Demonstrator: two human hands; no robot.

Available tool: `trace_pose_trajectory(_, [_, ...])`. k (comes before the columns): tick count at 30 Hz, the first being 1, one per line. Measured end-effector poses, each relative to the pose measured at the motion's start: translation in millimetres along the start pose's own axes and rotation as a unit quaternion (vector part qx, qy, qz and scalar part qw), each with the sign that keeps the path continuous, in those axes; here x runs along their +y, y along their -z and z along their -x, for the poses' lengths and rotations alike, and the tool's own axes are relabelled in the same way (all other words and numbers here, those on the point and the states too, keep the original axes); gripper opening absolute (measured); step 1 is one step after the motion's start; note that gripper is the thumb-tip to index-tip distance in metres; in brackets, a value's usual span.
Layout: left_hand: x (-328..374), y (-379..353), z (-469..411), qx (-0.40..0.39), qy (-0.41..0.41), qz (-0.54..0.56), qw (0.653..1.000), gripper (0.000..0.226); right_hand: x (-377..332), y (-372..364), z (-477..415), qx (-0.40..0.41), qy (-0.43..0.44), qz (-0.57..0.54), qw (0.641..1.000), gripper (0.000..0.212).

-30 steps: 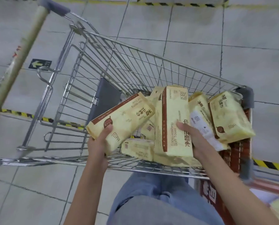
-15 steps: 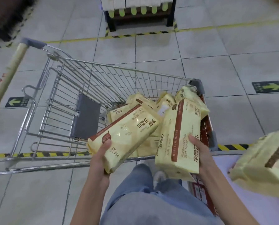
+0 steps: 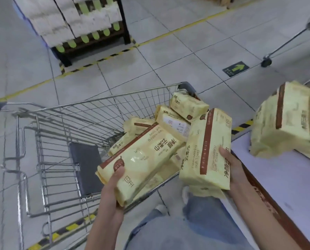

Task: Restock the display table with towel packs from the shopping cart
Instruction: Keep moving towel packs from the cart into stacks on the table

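Heaped in right corner of cart (image 3: pixel 114 103): towel packs (image 3: pixel 188 107). Gripping one pack (image 3: pixel 143 159) in left hand (image 3: pixel 112 195), "Soft Towel" pack (image 3: pixel 204 150) in right hand (image 3: pixel 233 168).

To our right the display table (image 3: pixel 280 186) lies bare along its near stretch, open from above; farther along, a stack of packs (image 3: pixel 284 123) sits on it. The cart (image 3: pixel 84 168) is open on top, its left part bare wire, its right corner heaped with loose packs (image 3: pixel 188 105).
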State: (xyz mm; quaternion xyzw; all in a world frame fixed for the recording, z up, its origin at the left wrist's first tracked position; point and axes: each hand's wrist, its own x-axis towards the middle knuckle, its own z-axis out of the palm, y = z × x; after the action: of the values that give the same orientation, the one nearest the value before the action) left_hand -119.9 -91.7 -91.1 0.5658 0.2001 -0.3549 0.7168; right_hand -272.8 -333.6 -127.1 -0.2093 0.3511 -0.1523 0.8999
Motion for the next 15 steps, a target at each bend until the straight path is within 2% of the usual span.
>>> trace_pose_trajectory(2, [10.0,2.0,-6.8,-0.034,0.002,-0.035,0.999,0.047,14.7,3.7,23.4,0.016,0.027,-0.028,0.999,0.028])
trace_pose_trajectory(3, [13.7,0.2,-9.7,-0.054,0.005,-0.049,0.997,0.045,22.0,6.6,36.1,0.026,0.041,-0.046,0.998,0.032])
trace_pose_trajectory(5, [18.8,-8.8,-13.9,-0.098,0.014,-0.085,0.992,0.043,36.0,17.9,61.5,0.053,0.059,-0.075,0.994,0.057])
trace_pose_trajectory(6, [19.7,-15.4,-15.6,-0.119,0.018,-0.104,0.987,0.042,44.0,24.7,74.8,0.072,0.072,-0.090,0.991,0.063])
trace_pose_trajectory(10, [9.2,-49.2,-12.3,-0.204,0.037,-0.163,0.965,0.025,72.4,50.5,130.2,0.142,0.123,-0.157,0.969,0.066])
trace_pose_trajectory(13, [-9.9,-76.1,-1.1,-0.260,0.064,-0.205,0.941,0.038,91.1,69.0,169.5,0.199,0.152,-0.206,0.946,0.067])
trace_pose_trajectory(15, [-27.7,-93.4,8.8,-0.287,0.084,-0.227,0.927,0.037,102.1,80.5,195.3,0.222,0.180,-0.234,0.929,0.069])
